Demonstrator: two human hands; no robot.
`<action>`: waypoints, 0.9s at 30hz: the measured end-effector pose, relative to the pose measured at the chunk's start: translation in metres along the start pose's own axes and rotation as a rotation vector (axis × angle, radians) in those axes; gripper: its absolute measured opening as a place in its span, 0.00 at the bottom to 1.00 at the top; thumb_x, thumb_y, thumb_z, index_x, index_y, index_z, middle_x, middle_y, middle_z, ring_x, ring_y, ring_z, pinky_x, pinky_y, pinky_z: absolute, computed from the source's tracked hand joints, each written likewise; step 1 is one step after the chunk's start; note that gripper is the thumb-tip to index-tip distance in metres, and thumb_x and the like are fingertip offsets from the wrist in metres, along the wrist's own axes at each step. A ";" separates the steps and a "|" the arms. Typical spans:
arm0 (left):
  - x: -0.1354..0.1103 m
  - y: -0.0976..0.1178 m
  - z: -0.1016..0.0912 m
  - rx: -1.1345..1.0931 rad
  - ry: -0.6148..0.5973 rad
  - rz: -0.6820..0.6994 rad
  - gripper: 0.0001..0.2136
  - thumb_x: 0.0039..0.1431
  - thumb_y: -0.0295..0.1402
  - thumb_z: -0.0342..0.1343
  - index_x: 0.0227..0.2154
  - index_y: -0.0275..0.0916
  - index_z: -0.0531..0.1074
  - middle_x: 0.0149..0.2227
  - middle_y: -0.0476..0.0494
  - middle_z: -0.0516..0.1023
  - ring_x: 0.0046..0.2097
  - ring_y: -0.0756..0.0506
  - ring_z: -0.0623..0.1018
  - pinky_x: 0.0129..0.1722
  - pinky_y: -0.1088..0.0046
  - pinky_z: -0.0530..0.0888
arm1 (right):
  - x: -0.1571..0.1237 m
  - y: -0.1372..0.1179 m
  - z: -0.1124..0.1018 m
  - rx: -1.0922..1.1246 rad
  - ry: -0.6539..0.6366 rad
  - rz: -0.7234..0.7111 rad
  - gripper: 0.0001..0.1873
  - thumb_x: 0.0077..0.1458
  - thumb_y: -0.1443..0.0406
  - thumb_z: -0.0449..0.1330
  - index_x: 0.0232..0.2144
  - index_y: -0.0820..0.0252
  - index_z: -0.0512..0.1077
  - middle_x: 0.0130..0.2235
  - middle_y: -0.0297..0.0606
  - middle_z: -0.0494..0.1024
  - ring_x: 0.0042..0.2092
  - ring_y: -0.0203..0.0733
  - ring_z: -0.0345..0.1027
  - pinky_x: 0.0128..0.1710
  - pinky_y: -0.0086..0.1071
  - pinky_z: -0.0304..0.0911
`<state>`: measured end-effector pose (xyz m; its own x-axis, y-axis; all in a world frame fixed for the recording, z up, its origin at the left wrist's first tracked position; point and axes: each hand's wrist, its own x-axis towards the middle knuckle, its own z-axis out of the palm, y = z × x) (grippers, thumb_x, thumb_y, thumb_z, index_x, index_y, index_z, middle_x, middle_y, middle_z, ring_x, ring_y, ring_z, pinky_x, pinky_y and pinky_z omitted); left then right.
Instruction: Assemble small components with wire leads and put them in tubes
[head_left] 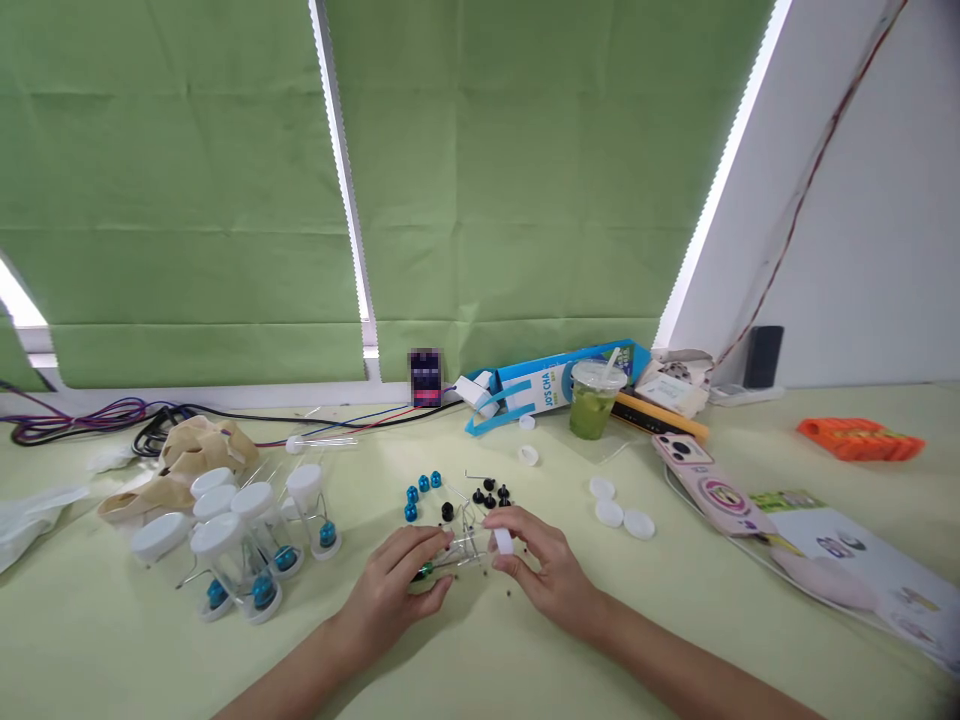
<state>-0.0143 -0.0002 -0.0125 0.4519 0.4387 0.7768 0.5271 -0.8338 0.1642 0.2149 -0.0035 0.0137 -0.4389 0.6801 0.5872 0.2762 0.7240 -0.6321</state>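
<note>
My left hand (397, 583) and my right hand (544, 568) meet low in the middle of the pale green table (480, 660). Between them lies a clear tube (463, 548) held on its side. The left fingers pinch its end with a green part, and the right fingers close on its white cap (503, 541). Just beyond the hands lie loose blue knobs (421, 492), black knobs (487, 495) and thin wire pieces.
Several upright capped clear tubes (240, 545) with blue knobs inside stand at the left. Loose white caps (621, 512) lie at the right. A green drink cup (594, 400), a blue carton (540, 385), a phone (709, 480), papers and cables line the back and right.
</note>
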 end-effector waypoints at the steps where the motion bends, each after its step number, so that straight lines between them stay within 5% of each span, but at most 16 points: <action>1: -0.001 0.000 0.000 0.003 0.004 0.004 0.20 0.47 0.23 0.56 0.46 0.37 0.65 0.39 0.38 0.75 0.41 0.45 0.75 0.40 0.70 0.74 | 0.000 0.000 0.000 -0.011 -0.001 -0.010 0.15 0.55 0.67 0.53 0.46 0.58 0.63 0.43 0.42 0.69 0.43 0.39 0.64 0.44 0.32 0.62; 27: -0.001 0.002 -0.004 -0.033 -0.015 0.061 0.20 0.47 0.25 0.57 0.45 0.37 0.64 0.36 0.37 0.76 0.37 0.45 0.75 0.36 0.69 0.74 | -0.007 -0.014 0.000 -0.139 -0.008 -0.150 0.18 0.56 0.69 0.52 0.49 0.59 0.60 0.44 0.44 0.69 0.47 0.42 0.63 0.47 0.34 0.62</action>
<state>-0.0168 -0.0034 -0.0101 0.4937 0.3914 0.7766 0.4744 -0.8696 0.1367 0.2139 -0.0187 0.0185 -0.4911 0.5629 0.6649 0.3222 0.8265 -0.4617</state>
